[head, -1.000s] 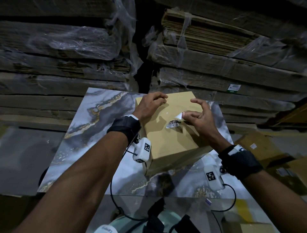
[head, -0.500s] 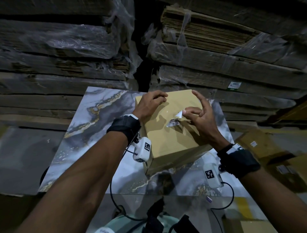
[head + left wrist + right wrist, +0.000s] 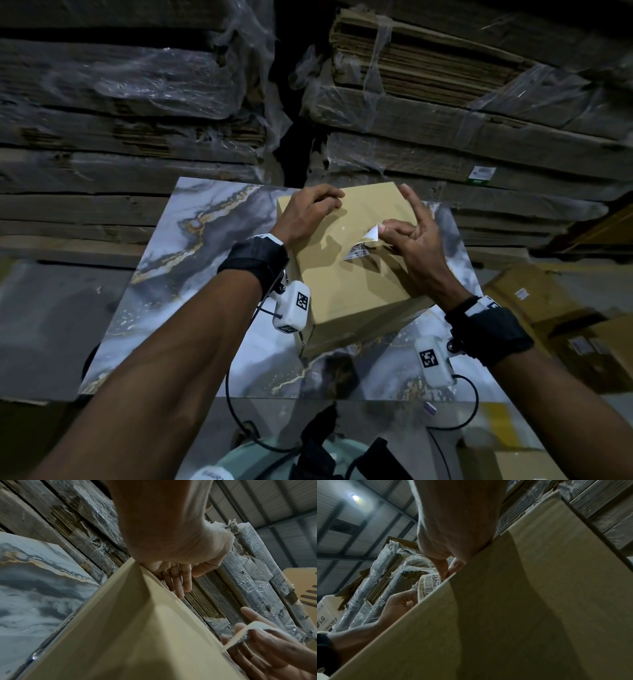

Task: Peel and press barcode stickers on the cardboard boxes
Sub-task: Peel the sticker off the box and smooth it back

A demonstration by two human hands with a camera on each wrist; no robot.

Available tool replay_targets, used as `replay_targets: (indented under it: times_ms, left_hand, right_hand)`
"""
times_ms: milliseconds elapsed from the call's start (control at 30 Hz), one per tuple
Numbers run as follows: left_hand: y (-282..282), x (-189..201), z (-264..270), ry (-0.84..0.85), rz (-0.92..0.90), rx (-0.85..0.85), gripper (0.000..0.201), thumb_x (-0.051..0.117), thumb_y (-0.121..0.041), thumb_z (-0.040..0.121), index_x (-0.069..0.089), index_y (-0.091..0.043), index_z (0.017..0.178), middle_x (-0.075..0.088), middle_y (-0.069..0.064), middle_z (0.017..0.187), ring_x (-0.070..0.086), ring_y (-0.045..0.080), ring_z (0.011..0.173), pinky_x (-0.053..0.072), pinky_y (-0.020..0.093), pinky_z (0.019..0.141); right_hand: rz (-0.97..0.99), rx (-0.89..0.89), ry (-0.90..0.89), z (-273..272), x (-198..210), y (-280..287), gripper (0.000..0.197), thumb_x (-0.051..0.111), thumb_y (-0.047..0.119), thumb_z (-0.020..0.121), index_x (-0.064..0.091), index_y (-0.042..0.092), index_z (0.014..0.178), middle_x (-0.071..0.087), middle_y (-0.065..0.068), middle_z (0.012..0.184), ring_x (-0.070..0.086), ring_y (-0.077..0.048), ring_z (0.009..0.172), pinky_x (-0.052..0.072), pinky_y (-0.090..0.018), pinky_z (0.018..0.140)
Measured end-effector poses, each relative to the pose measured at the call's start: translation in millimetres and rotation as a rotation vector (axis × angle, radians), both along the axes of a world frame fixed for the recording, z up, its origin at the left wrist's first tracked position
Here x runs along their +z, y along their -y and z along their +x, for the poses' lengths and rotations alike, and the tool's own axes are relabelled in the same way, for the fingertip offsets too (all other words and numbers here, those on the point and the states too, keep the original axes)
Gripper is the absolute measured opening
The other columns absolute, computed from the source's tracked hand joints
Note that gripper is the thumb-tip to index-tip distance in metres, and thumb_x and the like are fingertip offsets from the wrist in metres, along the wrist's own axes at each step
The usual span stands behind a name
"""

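A tan cardboard box [image 3: 346,291] stands on the marble-patterned tabletop [image 3: 178,281]. On its top lies a white barcode sticker [image 3: 358,253], its far corner curled up off the cardboard. My right hand [image 3: 385,232] pinches that raised corner between thumb and middle fingers, the index finger pointing up. In the right wrist view the barcode sticker [image 3: 429,584] shows its printed face just over the box [image 3: 522,601] edge. My left hand [image 3: 327,202] rests on the box's far left corner with bent fingers, holding nothing. The left wrist view shows the left hand's fingers [image 3: 178,584] past the box [image 3: 137,628] edge.
Tall stacks of flattened cardboard wrapped in plastic film [image 3: 445,102] rise close behind the table. Brown cartons [image 3: 561,315] with small labels sit low at the right. Camera cables [image 3: 239,411] hang by the table's near edge.
My right hand has drawn the sticker's far corner higher off the box, and its index finger has straightened upward. The left hand has stayed on the box corner.
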State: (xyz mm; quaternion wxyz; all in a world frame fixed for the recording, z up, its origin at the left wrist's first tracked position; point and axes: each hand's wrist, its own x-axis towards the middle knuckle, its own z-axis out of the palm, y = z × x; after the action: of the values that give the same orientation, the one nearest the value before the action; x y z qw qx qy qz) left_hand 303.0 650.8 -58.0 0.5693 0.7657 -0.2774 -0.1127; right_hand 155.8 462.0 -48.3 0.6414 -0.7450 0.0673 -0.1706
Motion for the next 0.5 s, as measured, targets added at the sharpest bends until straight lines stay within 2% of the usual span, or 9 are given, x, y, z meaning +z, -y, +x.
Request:
replay_targets:
  times_ms: [267, 400, 500]
  left_hand:
    - [-0.9, -0.2, -0.8, 0.009, 0.001, -0.002, 0.066, 0.045, -0.054, 0.066, 0.073, -0.016, 0.113, 0.075, -0.004, 0.103, 0.065, 0.008, 0.105, 0.046, 0.019, 0.089]
    - [-0.1, -0.5, -3.1, -0.005, -0.015, 0.002, 0.063, 0.046, -0.053, 0.064, 0.073, -0.019, 0.11, 0.076, -0.004, 0.101, 0.063, -0.001, 0.093, 0.042, 0.01, 0.078]
    - [-0.1, -0.4, -3.1, -0.005, -0.016, 0.001, 0.063, 0.046, -0.052, 0.064, 0.073, -0.019, 0.11, 0.076, -0.004, 0.1, 0.063, -0.001, 0.092, 0.041, 0.01, 0.077]
  right_hand:
    - [-0.029, 0.021, 0.023, -1.0, -2.3, -0.4, 0.084, 0.074, 0.008, 0.092, 0.029, 0.028, 0.16, 0.073, -0.006, 0.084, 0.068, -0.022, 0.088, 0.051, -0.062, 0.1]
    - [-0.046, 0.019, 0.03, -0.5, -3.3, -0.4, 0.085, 0.074, 0.01, 0.092, 0.028, 0.027, 0.161, 0.074, -0.009, 0.085, 0.069, -0.022, 0.091, 0.049, -0.059, 0.105]
    - [-0.024, 0.021, 0.027, -0.7, -3.7, -0.8, 0.086, 0.075, 0.009, 0.092, 0.027, 0.027, 0.161, 0.074, -0.007, 0.084, 0.069, -0.022, 0.09, 0.049, -0.06, 0.105]
